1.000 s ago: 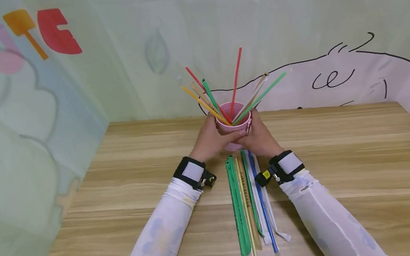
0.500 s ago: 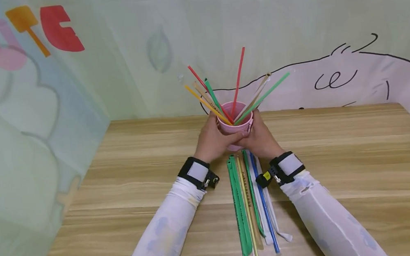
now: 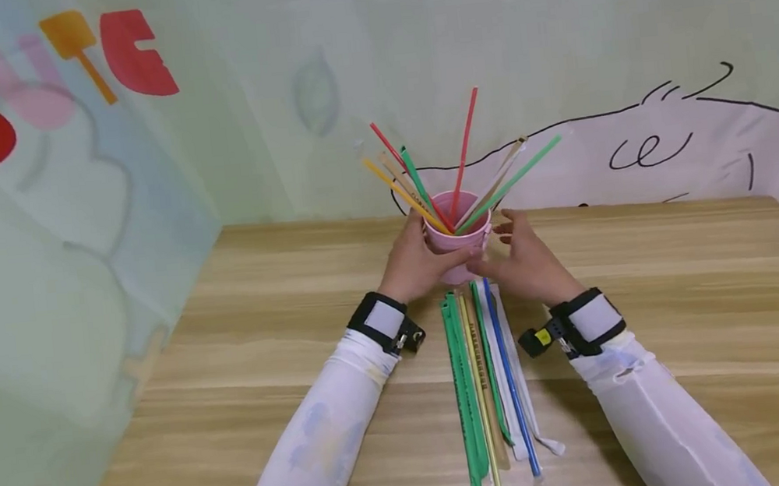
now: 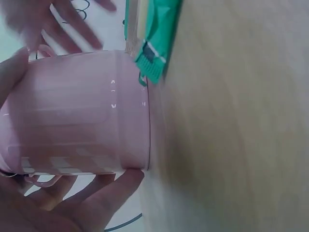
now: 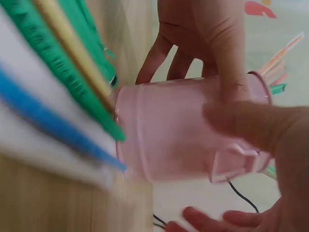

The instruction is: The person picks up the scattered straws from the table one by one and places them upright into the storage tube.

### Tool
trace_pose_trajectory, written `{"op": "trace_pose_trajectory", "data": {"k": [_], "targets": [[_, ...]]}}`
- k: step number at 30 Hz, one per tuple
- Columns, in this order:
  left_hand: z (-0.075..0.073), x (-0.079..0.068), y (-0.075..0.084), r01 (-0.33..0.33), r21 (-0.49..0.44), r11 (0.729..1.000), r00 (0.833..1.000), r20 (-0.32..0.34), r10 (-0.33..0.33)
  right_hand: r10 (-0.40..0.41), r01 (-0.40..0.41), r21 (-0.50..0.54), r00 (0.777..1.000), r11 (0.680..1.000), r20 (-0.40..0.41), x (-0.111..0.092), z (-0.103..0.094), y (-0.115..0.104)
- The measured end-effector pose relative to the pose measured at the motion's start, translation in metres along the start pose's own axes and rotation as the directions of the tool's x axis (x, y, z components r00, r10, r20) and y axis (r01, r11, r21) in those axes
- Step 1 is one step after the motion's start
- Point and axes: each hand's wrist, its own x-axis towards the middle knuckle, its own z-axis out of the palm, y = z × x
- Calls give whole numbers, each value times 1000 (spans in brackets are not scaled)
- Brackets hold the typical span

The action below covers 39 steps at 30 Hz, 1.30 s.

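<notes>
A small pink bucket [image 3: 458, 242] with side handles stands upright on the table, holding several straws [image 3: 503, 183] that fan out over its rim. My left hand [image 3: 414, 262] grips the bucket from the left, thumb across the front and fingers round the side. On the other side my right hand [image 3: 531, 262] has its fingers spread off the wall, as the right wrist view shows; its thumb [image 5: 251, 123] is at the bucket's front, and I cannot tell if it touches. Several wrapped straws [image 3: 490, 374] lie side by side in front of the bucket.
The straws on the table are green, yellow, brown, white and blue, pointing towards me. A wood-grain table [image 3: 284, 323] extends to both sides. Behind it hangs a pale printed backdrop [image 3: 243, 108].
My right hand has loosened from the bucket and moved right, its fingers spreading. The left hand keeps its grip. The whole head view has shifted slightly.
</notes>
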Motion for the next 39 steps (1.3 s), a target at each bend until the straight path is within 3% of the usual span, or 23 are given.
{"op": "trace_pose_trajectory", "data": {"k": [4,10,20,27,31,39], "targets": [[2,1,2,6,-6,1000,1000,6,-6,95,-83,-153,993,985,71,-25,-14,6],[0,-1,2,25,-9,1000,1000,15,-25,148,-64,-367,967,928,208,-51,-10,16],[0,2,-4,18,-23,1000,1000,25,-17,133,-36,-452,974,892,184,-59,9,8],[-1,1,-2,19,-18,1000,999,27,-18,162,-83,-426,975,901,153,-57,1,12],[-1,0,-1,17,-21,1000,999,29,-17,114,-54,-383,984,922,136,-55,-12,16],[-2,-1,1,1,-18,1000,1000,30,0,77,-73,-100,996,992,39,-58,-55,3]]}}
